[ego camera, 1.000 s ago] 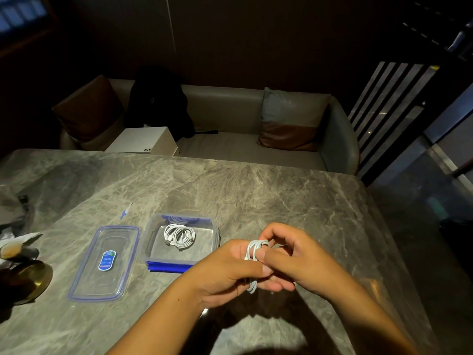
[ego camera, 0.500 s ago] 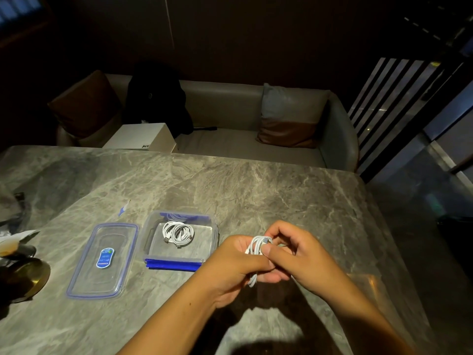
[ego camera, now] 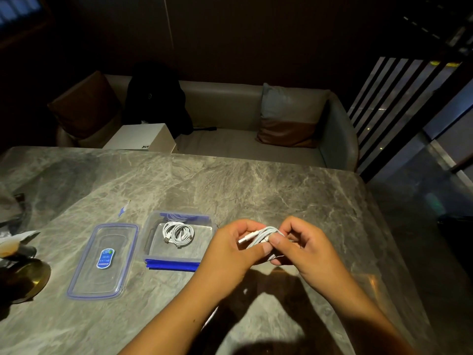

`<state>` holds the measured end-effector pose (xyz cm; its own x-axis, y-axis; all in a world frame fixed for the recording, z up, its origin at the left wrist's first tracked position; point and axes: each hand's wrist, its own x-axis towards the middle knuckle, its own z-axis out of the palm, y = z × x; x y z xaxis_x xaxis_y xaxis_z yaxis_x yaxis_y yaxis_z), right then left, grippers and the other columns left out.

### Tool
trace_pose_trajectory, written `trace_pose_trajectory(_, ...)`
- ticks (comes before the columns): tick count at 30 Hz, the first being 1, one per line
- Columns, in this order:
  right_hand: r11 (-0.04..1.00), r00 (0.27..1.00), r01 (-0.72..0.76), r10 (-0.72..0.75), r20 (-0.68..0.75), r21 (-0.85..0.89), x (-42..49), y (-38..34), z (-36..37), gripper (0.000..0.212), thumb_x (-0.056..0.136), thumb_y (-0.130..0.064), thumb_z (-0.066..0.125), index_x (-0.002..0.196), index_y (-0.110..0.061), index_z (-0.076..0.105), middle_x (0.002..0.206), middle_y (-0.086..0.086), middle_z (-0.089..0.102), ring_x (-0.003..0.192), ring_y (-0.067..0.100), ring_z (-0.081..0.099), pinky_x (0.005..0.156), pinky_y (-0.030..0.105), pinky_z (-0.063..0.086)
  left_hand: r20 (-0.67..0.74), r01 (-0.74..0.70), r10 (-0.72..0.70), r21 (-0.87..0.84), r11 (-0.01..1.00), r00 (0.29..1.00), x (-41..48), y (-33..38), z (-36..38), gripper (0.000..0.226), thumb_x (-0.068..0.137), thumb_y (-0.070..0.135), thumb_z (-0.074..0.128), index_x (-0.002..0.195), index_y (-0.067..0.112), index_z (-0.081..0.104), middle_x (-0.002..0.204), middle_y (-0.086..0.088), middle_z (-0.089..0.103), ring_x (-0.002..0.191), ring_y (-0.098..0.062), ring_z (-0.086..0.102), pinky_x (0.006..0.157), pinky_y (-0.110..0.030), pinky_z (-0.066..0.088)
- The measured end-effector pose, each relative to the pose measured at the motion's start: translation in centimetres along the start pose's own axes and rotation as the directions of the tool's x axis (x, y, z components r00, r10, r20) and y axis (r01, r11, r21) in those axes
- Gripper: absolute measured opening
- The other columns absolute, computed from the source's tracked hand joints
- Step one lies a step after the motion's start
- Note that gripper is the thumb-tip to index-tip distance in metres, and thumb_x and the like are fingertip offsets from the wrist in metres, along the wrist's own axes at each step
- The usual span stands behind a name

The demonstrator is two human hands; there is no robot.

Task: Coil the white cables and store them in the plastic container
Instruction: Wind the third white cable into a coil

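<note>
One white cable (ego camera: 263, 233), right of the plastic container (ego camera: 149, 237), is pinched by left hand (ego camera: 230, 253) and right hand (ego camera: 305, 249); a slack pinch could unwind its loops.

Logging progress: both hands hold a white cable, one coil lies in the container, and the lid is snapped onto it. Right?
No. In the head view the lid lies flat on the table, left of the open container. The rest stands: left hand and right hand hold the white cable, one coil lies inside.
</note>
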<state>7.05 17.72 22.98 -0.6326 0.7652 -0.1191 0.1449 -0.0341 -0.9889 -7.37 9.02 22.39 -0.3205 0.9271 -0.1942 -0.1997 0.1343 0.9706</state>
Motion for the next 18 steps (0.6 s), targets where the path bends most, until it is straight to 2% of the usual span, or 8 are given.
trace_pose_trajectory(4, 1.0, 1.0, 0.007, -0.007, -0.011, 0.026, -0.5, -0.2, 0.3, 0.027, 0.081, -0.028, 0.067, 0.072, -0.005, 0.057, 0.066, 0.007, 0.07, 0.062, 0.015, 0.07, 0.057, 0.026, 0.054, 0.052, -0.027, 0.029, -0.051, 0.998, 0.998, -0.3, -0.1, -0.3, 0.021, 0.086, -0.001, 0.068, 0.107, 0.0, 0.069, 0.088, -0.02, 0.073, 0.079, -0.024, 0.07, 0.079, -0.036, 0.059)
trace_pose_trajectory(6, 0.999, 1.0, -0.002, 0.003, -0.015, 0.032, -0.6, 0.0, 0.5, 0.024, 0.084, -0.025, 0.069, 0.071, -0.008, 0.058, 0.069, 0.012, 0.072, 0.064, 0.021, 0.072, 0.057, 0.029, 0.055, 0.043, -0.013, 0.016, -0.077, 0.997, 0.999, -0.6, -0.1, -0.5, 0.02, 0.089, -0.006, 0.064, 0.107, -0.002, 0.069, 0.082, -0.023, 0.07, 0.067, -0.023, 0.066, 0.071, -0.031, 0.058)
trace_pose_trajectory(8, 1.0, 1.0, 0.008, -0.007, -0.027, 0.002, -0.6, 0.2, 0.6, 0.019, 0.088, -0.016, 0.069, 0.075, -0.008, 0.059, 0.069, 0.011, 0.072, 0.063, 0.019, 0.071, 0.057, 0.03, 0.055, 0.042, -0.007, 0.011, -0.077, 0.997, 0.999, -0.7, -0.2, -0.7, 0.019, 0.089, -0.004, 0.063, 0.107, 0.0, 0.071, 0.078, -0.019, 0.069, 0.058, -0.021, 0.06, 0.06, -0.027, 0.055)
trace_pose_trajectory(10, 0.999, 0.999, 0.034, -0.034, -0.024, -0.013, -0.7, 0.1, 0.6, 0.007, 0.088, -0.011, 0.07, 0.087, -0.01, 0.063, 0.07, 0.01, 0.071, 0.064, 0.019, 0.071, 0.057, 0.032, 0.056, 0.06, -0.007, 0.01, -0.063, 0.998, 0.998, -0.7, -0.2, -1.0, 0.017, 0.09, 0.001, 0.066, 0.106, 0.002, 0.072, 0.075, -0.016, 0.068, 0.056, -0.025, 0.053, 0.052, -0.023, 0.049)
trace_pose_trajectory(11, 0.999, 0.999, 0.051, -0.051, -0.014, -0.018, -0.7, 0.1, 0.6, 0.009, 0.088, -0.01, 0.07, 0.094, -0.014, 0.065, 0.072, 0.011, 0.07, 0.065, 0.021, 0.071, 0.059, 0.035, 0.057, 0.07, -0.003, 0.008, -0.06, 0.998, 0.997, -0.7, -0.2, -1.2, 0.017, 0.09, 0.005, 0.067, 0.106, 0.003, 0.073, 0.074, -0.015, 0.068, 0.057, -0.027, 0.05, 0.05, -0.022, 0.045)
trace_pose_trajectory(14, 0.991, 0.994, 0.106, -0.107, -0.009, -0.077, -0.8, -0.1, 0.9, 0.015, 0.09, -0.011, 0.069, 0.096, -0.025, 0.068, 0.076, 0.012, 0.07, 0.067, 0.025, 0.072, 0.06, 0.038, 0.058, 0.078, 0.013, -0.007, -0.075, 0.997, 0.997, -0.6, -0.1, -1.5, 0.016, 0.09, 0.007, 0.067, 0.105, 0.005, 0.074, 0.073, -0.014, 0.068, 0.053, -0.025, 0.045, 0.048, -0.021, 0.041)
trace_pose_trajectory(18, 0.985, 0.986, 0.132, -0.142, -0.085, -0.11, -0.8, 0.1, 2.0, 0.018, 0.091, -0.008, 0.067, 0.089, -0.025, 0.069, 0.075, 0.009, 0.071, 0.066, 0.02, 0.072, 0.056, 0.036, 0.057, 0.017, 0.021, -0.018, -0.166, 0.986, 1.0, -0.7, -0.2, -1.5, 0.016, 0.087, 0.003, 0.066, 0.102, 0.0, 0.073, 0.073, -0.014, 0.067, 0.051, -0.017, 0.049, 0.052, -0.023, 0.045)
